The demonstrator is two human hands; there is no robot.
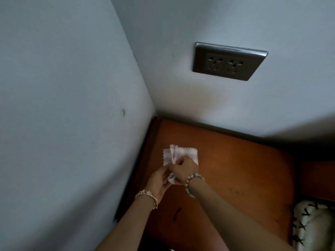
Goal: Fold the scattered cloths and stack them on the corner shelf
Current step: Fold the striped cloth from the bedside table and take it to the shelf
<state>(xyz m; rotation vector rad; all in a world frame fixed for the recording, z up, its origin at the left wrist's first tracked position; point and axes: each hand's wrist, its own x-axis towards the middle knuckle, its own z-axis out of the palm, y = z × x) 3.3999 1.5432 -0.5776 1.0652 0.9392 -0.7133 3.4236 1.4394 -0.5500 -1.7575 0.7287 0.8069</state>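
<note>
I have both hands on one pale, pink-striped cloth (178, 154) over the orange-brown wooden shelf top (235, 160), close to its back left corner where the two walls meet. My right hand (184, 171), the one with the turquoise bead bracelet (193, 182), has its fingers curled over the near part of the cloth and bunches it; my left hand (159, 180), wearing the pink flower bracelet (147, 195), pinches the cloth's lower edge from underneath, so both grips are closed on the fabric. The far half of the cloth fans out past my knuckles toward the corner, with its zigzag edges showing in layers, so I judge it partly folded rather than finished. I cannot tell whether that far half rests on the wood or hangs just above it. As for progress, I see no finished stack anywhere on the shelf top, so this looks to me like an early cloth, perhaps the first to reach this spot. What is left, by my reckoning: flatten and square this fold, set it down in the corner, then fetch the others, none of which are in view. A grey double socket (229, 61) sits on the wall above the shelf's back edge, and a white cushion with black marks (313, 223) shows off its right edge.
</note>
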